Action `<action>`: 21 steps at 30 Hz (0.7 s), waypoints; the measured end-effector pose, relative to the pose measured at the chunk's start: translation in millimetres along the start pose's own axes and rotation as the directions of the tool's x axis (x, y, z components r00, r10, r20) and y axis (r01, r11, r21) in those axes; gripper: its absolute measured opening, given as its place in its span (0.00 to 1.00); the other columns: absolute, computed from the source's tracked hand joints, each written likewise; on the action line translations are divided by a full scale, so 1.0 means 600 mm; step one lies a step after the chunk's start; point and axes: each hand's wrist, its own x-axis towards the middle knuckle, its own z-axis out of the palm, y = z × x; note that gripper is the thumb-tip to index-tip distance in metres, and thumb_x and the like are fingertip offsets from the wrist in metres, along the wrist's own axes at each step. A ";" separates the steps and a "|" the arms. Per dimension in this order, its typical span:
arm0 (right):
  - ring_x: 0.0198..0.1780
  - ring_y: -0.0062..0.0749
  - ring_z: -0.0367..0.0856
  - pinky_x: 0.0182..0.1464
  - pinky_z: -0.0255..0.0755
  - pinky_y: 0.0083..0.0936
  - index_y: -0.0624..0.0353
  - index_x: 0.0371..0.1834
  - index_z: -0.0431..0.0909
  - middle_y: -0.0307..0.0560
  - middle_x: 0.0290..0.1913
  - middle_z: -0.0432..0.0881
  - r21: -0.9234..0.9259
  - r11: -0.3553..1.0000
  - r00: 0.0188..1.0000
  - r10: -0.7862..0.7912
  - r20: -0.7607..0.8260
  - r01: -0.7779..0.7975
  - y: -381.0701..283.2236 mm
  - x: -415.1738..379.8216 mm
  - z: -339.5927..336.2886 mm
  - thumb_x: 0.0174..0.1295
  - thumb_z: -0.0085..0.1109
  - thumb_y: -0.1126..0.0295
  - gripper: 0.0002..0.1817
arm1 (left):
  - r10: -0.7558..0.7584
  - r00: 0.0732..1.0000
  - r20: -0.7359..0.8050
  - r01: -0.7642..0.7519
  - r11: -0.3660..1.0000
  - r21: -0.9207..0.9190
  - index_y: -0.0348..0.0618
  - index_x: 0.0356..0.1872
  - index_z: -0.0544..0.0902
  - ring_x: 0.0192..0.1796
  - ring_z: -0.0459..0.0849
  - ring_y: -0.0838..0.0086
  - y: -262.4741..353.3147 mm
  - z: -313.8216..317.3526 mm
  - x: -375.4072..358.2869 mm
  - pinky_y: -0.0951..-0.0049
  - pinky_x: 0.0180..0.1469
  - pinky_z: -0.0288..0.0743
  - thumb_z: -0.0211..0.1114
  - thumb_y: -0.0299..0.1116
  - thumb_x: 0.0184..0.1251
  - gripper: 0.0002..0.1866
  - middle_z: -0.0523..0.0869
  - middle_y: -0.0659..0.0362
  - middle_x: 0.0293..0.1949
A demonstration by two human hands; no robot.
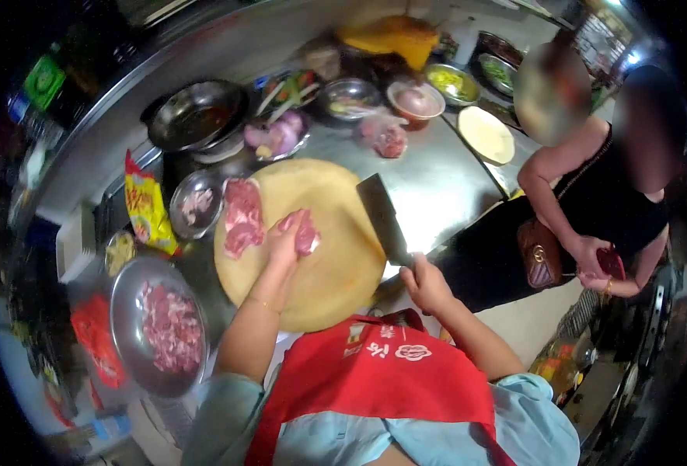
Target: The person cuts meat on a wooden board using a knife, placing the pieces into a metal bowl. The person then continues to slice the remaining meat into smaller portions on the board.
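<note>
On the round cutting board (343, 225) lies a slab of raw meat (242, 213) near the left rim. Beside it, my left hand (284, 247) is closed on a smaller piece of raw meat (306, 233), its end showing past the fingers. My right hand (427, 286) grips the handle of a cleaver (382, 217), whose broad dark blade crosses the board's right edge. To the left, a large metal bowl (116, 311) holds many cut chunks of meat. A small metal bowl (174, 203) with pale pieces sits behind it.
A yellow packet (148, 206) stands left of the board. Behind are a dark wok (196, 116), purple onions (281, 136), a bag of meat (384, 133) and several bowls. A person (584, 182) holding a phone (612, 262) stands close on the right, with another person behind.
</note>
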 end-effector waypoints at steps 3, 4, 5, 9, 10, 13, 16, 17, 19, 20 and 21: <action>0.37 0.60 0.80 0.40 0.73 0.50 0.57 0.51 0.68 0.64 0.33 0.80 -0.024 0.998 0.999 0.053 0.013 -0.053 0.016 0.007 -0.002 0.66 0.51 0.58 0.17 | 0.010 1.000 -0.011 -0.007 0.977 0.215 0.48 0.34 0.83 0.23 0.74 0.82 -0.024 -0.050 0.026 0.78 0.23 0.69 0.62 0.40 0.70 0.09 0.80 0.66 0.26; 0.35 0.60 0.81 0.39 0.74 0.50 0.55 0.51 0.68 0.63 0.33 0.80 -0.021 0.999 0.997 -0.028 -0.076 0.027 0.043 0.011 0.023 0.66 0.50 0.57 0.17 | 0.005 0.979 0.202 0.001 0.999 -0.032 0.52 0.27 0.76 0.16 0.64 0.84 -0.027 -0.055 0.038 0.80 0.15 0.57 0.61 0.41 0.71 0.12 0.71 0.70 0.18; 0.36 0.60 0.80 0.39 0.74 0.50 0.56 0.51 0.67 0.63 0.33 0.81 -0.016 0.999 0.997 -0.032 -0.076 0.031 0.039 0.007 0.023 0.66 0.51 0.57 0.17 | 0.089 0.963 0.253 -0.048 0.986 -0.162 0.55 0.26 0.68 0.13 0.57 0.85 -0.016 -0.026 0.026 0.80 0.12 0.48 0.59 0.39 0.72 0.14 0.61 0.72 0.14; 0.35 0.60 0.80 0.36 0.72 0.51 0.57 0.47 0.63 0.62 0.29 0.80 0.081 0.993 0.991 -0.083 -0.107 0.092 0.030 0.006 0.006 0.66 0.50 0.56 0.17 | 0.185 0.973 0.138 -0.203 0.971 0.126 0.43 0.51 0.75 0.26 0.75 0.77 -0.017 -0.015 0.031 0.78 0.26 0.69 0.60 0.17 0.58 0.19 0.76 0.63 0.28; 0.34 0.61 0.79 0.36 0.72 0.51 0.57 0.47 0.63 0.62 0.29 0.79 0.091 0.992 0.990 -0.079 -0.117 0.090 0.038 0.007 0.011 0.66 0.50 0.57 0.17 | 0.295 0.955 0.017 -0.289 0.918 0.271 0.41 0.54 0.76 0.29 0.78 0.75 -0.027 -0.020 0.035 0.77 0.29 0.73 0.59 0.14 0.54 0.23 0.78 0.61 0.32; 0.32 0.62 0.78 0.34 0.70 0.51 0.58 0.45 0.62 0.62 0.26 0.79 0.098 0.990 0.989 -0.085 -0.121 0.097 0.047 0.009 0.010 0.67 0.48 0.58 0.16 | 0.043 0.976 0.214 -0.157 0.819 0.552 0.38 0.62 0.72 0.45 0.80 0.70 0.002 -0.036 0.025 0.71 0.50 0.76 0.56 0.11 0.51 0.32 0.81 0.57 0.41; 0.31 0.62 0.78 0.33 0.70 0.50 0.58 0.45 0.62 0.62 0.26 0.79 0.154 0.985 0.992 -0.053 -0.119 0.071 0.052 0.003 0.013 0.67 0.48 0.58 0.16 | -0.154 0.947 0.284 -0.187 0.456 0.870 0.36 0.64 0.68 0.46 0.80 0.70 0.058 -0.022 0.001 0.71 0.50 0.76 0.60 0.13 0.50 0.34 0.80 0.56 0.45; 0.31 0.62 0.78 0.33 0.70 0.51 0.58 0.45 0.62 0.62 0.26 0.79 0.153 0.985 0.990 -0.056 -0.128 0.075 0.057 0.005 0.011 0.67 0.48 0.58 0.16 | -0.162 0.933 0.323 -0.250 0.355 0.901 0.36 0.63 0.69 0.46 0.80 0.70 0.060 -0.028 0.014 0.72 0.49 0.76 0.61 0.13 0.50 0.34 0.79 0.56 0.46; 0.31 0.62 0.78 0.33 0.70 0.51 0.58 0.46 0.62 0.61 0.27 0.79 0.158 0.984 0.988 -0.059 -0.144 0.082 0.060 0.003 0.020 0.67 0.48 0.58 0.16 | -0.195 0.900 0.391 -0.370 0.136 0.919 0.36 0.62 0.70 0.46 0.80 0.69 0.063 -0.079 0.039 0.72 0.49 0.76 0.62 0.14 0.49 0.33 0.78 0.56 0.47; 0.31 0.62 0.78 0.33 0.70 0.51 0.58 0.46 0.62 0.61 0.27 0.79 0.151 0.985 0.987 -0.064 -0.149 0.087 0.061 0.003 0.021 0.67 0.49 0.58 0.16 | -0.124 0.918 0.376 -0.330 0.286 0.900 0.35 0.58 0.72 0.47 0.80 0.69 0.057 -0.092 0.041 0.73 0.49 0.75 0.62 0.14 0.48 0.30 0.78 0.55 0.47; 0.31 0.62 0.78 0.33 0.70 0.51 0.58 0.46 0.63 0.61 0.26 0.79 0.144 0.985 0.986 -0.070 -0.153 0.092 0.063 0.004 0.022 0.67 0.49 0.58 0.16 | -0.059 0.936 0.347 -0.290 0.432 0.854 0.35 0.55 0.75 0.48 0.79 0.69 0.048 -0.107 0.043 0.73 0.49 0.75 0.63 0.14 0.48 0.27 0.78 0.55 0.46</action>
